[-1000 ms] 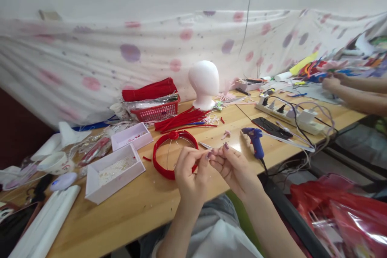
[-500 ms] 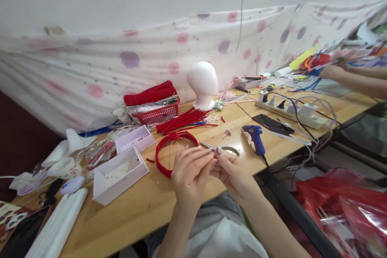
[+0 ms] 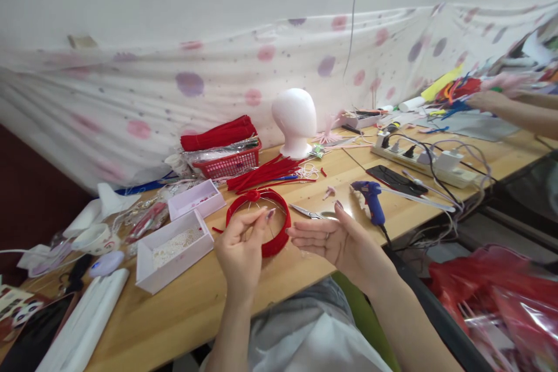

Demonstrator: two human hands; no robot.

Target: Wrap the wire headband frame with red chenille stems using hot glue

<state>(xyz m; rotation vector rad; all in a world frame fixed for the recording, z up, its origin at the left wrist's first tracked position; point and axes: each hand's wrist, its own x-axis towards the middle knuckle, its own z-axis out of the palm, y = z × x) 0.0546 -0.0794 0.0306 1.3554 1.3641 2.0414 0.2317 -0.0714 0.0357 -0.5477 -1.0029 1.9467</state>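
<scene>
My left hand point(image 3: 242, 247) is raised over the table's front part, thumb and fingers pinched together; anything between them is too small to make out. To its right, my right hand point(image 3: 349, 244) has its palm turned up and its fingers stretched out. Behind both lies a red fuzzy headband point(image 3: 279, 241) with thin wires across its ring and a red knot on top. A pair of scissors point(image 3: 305, 211) rests just beyond my right fingertips, its handles partly covered by that hand.
Left stand a white box of small beads point(image 3: 150, 270) and a lilac box point(image 3: 176, 209). Behind are red pipe cleaners point(image 3: 257, 174), a red basket point(image 3: 231, 164) and a white foam head point(image 3: 294, 119). A blue glue gun point(image 3: 370, 197), phone point(image 3: 394, 179) and power strip point(image 3: 457, 173) lie right. Another person's hand point(image 3: 488, 103) works far right.
My hands, together before, have moved apart. The left has gone left and now pinches; the right has opened with its palm up. More of the headband shows.
</scene>
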